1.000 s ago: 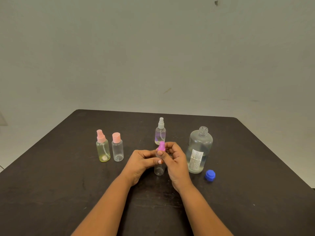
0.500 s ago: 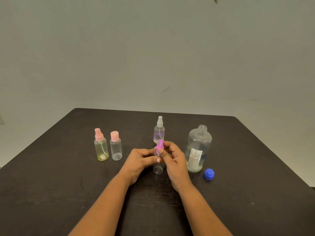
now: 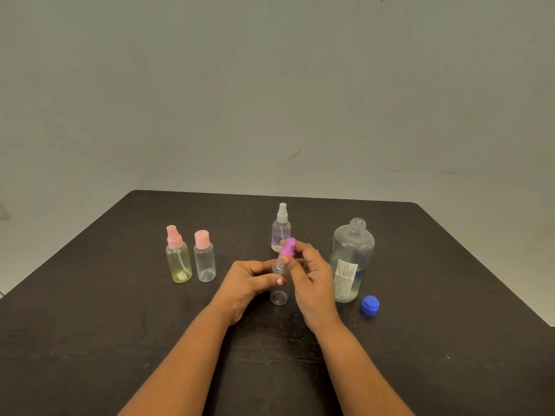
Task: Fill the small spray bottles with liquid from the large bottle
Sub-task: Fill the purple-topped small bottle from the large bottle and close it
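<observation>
At the far left, bare dark table (image 3: 90, 325) ran out to its edge. Then came a yellowish spray bottle (image 3: 179, 265) and, just beside it, a pink-capped clear bottle (image 3: 204, 262). In the middle, near me, my left hand (image 3: 249, 283) gripped the small clear bottle (image 3: 279, 292), upright with its neck uncovered. My right hand (image 3: 312, 280) pinched the purple spray top (image 3: 287, 250), tilted just above that neck. Behind them stood a white-topped spray bottle (image 3: 281, 228). Right of my hands stood the large bottle (image 3: 351, 259), uncapped, with liquid low inside, and the blue cap (image 3: 370, 306) lay near its base. More bare tabletop reached the right edge. A plain pale wall (image 3: 270, 100) rose beyond.
</observation>
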Demonstrator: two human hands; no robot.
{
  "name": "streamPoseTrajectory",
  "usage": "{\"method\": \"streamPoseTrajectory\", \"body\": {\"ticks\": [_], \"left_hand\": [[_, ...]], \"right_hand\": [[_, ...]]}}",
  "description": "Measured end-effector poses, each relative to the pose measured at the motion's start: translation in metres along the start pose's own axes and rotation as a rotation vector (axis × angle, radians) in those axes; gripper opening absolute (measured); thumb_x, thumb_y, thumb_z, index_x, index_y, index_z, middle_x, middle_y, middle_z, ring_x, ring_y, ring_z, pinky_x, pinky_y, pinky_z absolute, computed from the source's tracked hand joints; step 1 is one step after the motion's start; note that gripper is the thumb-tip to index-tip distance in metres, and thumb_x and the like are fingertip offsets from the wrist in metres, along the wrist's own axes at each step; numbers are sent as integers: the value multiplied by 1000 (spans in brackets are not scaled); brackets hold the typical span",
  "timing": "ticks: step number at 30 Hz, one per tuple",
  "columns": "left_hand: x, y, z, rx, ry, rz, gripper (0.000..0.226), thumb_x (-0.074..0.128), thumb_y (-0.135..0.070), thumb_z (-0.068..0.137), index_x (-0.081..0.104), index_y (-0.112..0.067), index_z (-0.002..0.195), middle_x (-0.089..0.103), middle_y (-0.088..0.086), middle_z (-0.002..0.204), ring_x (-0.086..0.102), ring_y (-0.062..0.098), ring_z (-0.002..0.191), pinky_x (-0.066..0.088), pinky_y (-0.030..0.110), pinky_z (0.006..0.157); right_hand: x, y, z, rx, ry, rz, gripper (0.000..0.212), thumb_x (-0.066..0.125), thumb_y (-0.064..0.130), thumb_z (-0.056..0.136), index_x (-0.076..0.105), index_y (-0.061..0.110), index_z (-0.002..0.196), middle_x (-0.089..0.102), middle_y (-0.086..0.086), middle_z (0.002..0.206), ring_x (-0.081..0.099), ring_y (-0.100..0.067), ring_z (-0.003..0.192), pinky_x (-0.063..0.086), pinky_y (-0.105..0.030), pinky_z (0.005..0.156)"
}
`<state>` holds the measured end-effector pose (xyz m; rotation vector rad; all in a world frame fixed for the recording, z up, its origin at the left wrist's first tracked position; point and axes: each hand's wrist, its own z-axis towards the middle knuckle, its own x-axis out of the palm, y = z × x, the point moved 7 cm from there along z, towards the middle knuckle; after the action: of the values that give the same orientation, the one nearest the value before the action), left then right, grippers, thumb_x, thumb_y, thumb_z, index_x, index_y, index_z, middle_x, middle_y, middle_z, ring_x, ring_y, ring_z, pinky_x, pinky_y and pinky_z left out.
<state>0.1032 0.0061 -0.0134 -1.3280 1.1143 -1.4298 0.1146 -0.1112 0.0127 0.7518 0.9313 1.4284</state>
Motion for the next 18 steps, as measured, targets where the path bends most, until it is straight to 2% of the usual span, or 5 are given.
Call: {"method": "streamPoseTrajectory", "body": {"ticks": [2, 8, 10, 13, 18], "left_hand": [[-1, 1, 1, -5, -8, 2, 28, 63, 10, 76, 69, -2, 100, 73, 9, 100, 68, 18, 98, 55, 28, 87], [-1, 2, 2, -3, -10, 3, 27, 63, 9, 76, 69, -3, 99, 74, 6, 98, 68, 17, 98, 54, 30, 90], [1, 0, 0, 14, 9, 17, 25, 62, 10, 76, 69, -2, 97, 75, 2, 87, 69, 12, 88, 56, 25, 82], [3, 0, -1, 17, 34, 22, 23, 58, 13, 78, 65, 5, 98, 74, 0, 75, 69, 8, 75, 55, 19, 67], [-1, 4, 2, -5, 7, -36, 25, 62, 9, 75, 69, -2, 96, 74, 6, 91, 69, 16, 90, 56, 25, 82]], "right_hand": [[-4, 2, 2, 19, -37, 93, 22, 62, 36, 81, 64, 45, 100, 64, -8, 105, 62, -22, 96, 53, -35, 82], [-17, 52, -5, -123, -43, 299, 26, 67, 10, 80, 68, 29, 98, 69, 3, 100, 64, -16, 97, 51, -25, 81], [-20, 73, -16, -251, 43, 133, 27, 68, 14, 78, 67, 30, 100, 66, 4, 101, 61, -23, 99, 51, -36, 85], [-19, 91, -39, -460, 215, -123, 29, 71, 2, 76, 69, 20, 99, 67, 10, 101, 58, -19, 97, 48, -32, 84], [-9, 65, -69, -526, 508, -337, 22, 64, 9, 80, 71, 21, 97, 67, 12, 106, 53, -13, 93, 46, -28, 80]]}}
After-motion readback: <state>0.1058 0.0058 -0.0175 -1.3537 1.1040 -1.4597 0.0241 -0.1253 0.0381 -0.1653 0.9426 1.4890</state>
